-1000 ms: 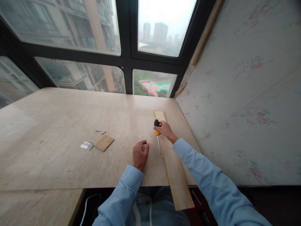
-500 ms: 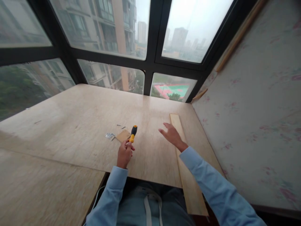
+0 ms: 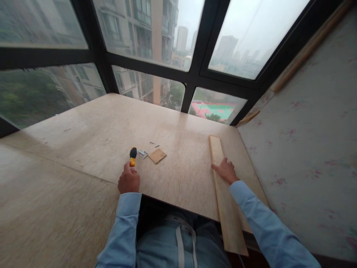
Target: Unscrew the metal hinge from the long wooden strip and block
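In my left hand (image 3: 128, 181) is a yellow-and-black screwdriver (image 3: 133, 153), pinched below the handle, which points up and away from me. The fingers hide most of its shaft. Across a long, narrow wooden board (image 3: 227, 216) lies my right hand (image 3: 225, 171), its thumb at the left edge and its fingers over toward the right edge. The board rests on the tabletop, and its near end sticks out past the front edge. Close to the screwdriver are a small wooden plate (image 3: 157, 156) with holes and a little pile of metal pieces (image 3: 141, 153).
Two loose screws (image 3: 154, 144) lie behind the small plate. The pale marble-look tabletop (image 3: 97, 123) reaches back to dark-framed windows (image 3: 192, 78). A flower-patterned wall (image 3: 306, 149) stands close on the right, beside my right arm.
My left hand has moved left with the screwdriver, away from the small plate. My right hand has come down from the air onto the wooden board. The view has shifted slightly left.
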The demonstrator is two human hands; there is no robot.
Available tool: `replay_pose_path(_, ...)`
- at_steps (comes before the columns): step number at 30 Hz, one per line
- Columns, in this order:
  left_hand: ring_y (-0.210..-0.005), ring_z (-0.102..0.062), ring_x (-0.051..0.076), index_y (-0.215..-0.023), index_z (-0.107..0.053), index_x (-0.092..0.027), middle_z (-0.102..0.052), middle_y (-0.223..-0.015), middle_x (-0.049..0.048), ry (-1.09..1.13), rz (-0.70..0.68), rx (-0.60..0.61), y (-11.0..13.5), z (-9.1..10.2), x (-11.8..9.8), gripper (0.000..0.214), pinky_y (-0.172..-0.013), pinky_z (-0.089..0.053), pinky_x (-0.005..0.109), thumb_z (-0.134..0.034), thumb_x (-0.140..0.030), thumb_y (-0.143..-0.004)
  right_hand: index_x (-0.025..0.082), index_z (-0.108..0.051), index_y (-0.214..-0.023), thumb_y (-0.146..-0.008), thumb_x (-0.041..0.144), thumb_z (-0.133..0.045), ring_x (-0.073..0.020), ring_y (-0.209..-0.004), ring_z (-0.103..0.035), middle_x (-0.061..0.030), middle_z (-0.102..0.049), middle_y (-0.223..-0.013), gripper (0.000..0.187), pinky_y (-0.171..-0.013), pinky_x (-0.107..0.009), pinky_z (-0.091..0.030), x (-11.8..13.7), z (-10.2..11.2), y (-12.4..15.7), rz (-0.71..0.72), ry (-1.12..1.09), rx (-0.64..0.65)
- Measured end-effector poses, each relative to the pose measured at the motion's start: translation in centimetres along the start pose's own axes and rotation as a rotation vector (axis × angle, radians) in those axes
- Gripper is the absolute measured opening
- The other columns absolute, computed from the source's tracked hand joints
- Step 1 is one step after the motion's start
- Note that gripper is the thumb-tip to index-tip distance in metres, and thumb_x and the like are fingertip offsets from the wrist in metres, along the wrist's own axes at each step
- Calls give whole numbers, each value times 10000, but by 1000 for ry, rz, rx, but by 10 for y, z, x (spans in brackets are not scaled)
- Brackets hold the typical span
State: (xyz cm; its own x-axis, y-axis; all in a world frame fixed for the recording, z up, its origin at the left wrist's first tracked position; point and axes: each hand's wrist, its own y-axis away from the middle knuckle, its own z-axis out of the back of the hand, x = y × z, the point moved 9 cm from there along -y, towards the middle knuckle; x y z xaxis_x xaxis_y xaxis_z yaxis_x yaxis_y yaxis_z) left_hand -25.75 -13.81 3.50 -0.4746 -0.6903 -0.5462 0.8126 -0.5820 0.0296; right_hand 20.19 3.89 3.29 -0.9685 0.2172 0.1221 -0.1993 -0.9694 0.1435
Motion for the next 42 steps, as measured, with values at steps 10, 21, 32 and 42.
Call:
replay_pose_path(10,-925,-630,344,-1330,-485,-262,-672,-1054,143,-47,51,-26,-13,28,25,462,-712,-456,426,-388,-229,-879,52,-285,-1399,-808,556,-512,-386,-1175,-489,-286,-453,-1245,810,-926,-439,-395,153,-19,35,199,-86,41)
replay_pose_path(21,-915,-635,331,-1317,-503,-238,-668,-1026,153,-35,13,-13,-41,34,30,463,-732,-458,416,-412,-177,-867,35,-302,-1378,-753,555,-598,-388,-1191,-463,-290,-420,-1286,865,-937,-451,-398,272,-35,50,260,-63,45)
replay_pose_path(32,-946,-634,304,-1320,-485,-224,-647,-1084,158,-74,-13,23,-52,40,30,449,-761,-467,389,-426,-162,-880,15,-334,-1345,-754,536,-633,-383,-1220,-425,-305,-387,-1313,843,-937,-471,-392,325,-43,30,206,-205,5)
replay_pose_path(42,-876,-646,268,-1225,-499,-171,-619,-1031,158,-177,-79,15,-61,29,28,364,-726,-473,353,-399,-103,-881,66,-447,-1247,-830,439,-572,-312,-1078,-568,-252,-501,-1256,573,-891,-441,-463,310,-51,10,343,-507,193)
